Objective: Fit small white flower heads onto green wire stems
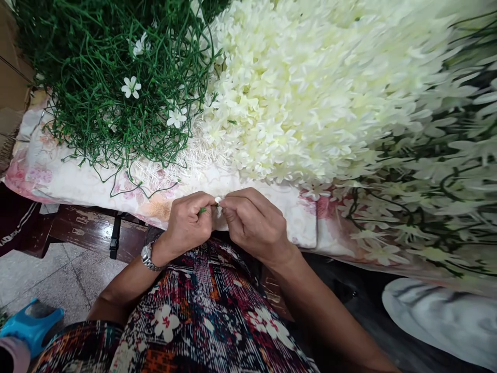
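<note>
Green stem point(202, 211) pinched in the left hand point(190, 220), small white piece point(218, 200) gripped in the right hand point(256, 223), both at the cloth-covered table's point(285, 207) near edge. I'd pinch lightly and line them up straight tbh.

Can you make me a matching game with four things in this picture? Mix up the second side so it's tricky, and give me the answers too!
Things:
1. Watch
2. Tangled stems
3. Big flower heap
4. Small white piece

Clues:
A. Pale creamy yellow
B. Between the left hand and the right hand
C. Silver
D. Green

Right pairs: 1-C, 2-D, 3-A, 4-B
</note>
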The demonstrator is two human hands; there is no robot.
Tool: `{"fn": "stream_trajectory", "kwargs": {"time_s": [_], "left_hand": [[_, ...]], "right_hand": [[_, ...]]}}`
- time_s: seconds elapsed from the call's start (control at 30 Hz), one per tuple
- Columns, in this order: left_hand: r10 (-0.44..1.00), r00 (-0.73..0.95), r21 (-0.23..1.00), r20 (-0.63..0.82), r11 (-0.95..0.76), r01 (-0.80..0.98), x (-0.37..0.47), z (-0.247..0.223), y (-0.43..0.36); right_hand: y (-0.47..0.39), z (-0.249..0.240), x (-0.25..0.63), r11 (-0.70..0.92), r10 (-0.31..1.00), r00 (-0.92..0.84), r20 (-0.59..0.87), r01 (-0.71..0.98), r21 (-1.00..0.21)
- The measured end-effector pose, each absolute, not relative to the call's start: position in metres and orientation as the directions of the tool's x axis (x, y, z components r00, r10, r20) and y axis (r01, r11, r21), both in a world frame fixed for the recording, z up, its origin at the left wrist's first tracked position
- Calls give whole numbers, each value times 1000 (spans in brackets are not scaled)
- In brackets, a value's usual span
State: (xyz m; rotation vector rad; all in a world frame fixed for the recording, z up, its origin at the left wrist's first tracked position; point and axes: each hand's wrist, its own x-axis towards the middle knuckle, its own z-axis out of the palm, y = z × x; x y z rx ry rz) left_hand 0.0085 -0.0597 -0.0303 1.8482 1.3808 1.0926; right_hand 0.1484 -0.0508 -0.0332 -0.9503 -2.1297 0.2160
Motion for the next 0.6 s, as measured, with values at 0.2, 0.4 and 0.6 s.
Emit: {"fn": "stream_trajectory", "kwargs": {"time_s": [0.2,0.4,0.6], "left_hand": [[984,110,931,141,-169,324,2,-18,-58],[995,66,963,73,-87,257,2,-10,-57],[997,66,962,25,-42,271,1,-7,-58]], "right_hand": [[-48,-14,152,692,721,-425,548,494,-527],[-45,-8,157,716,697,-451,557,481,-507],[-43,-9,156,728,683,-448,576,483,-487]]}}
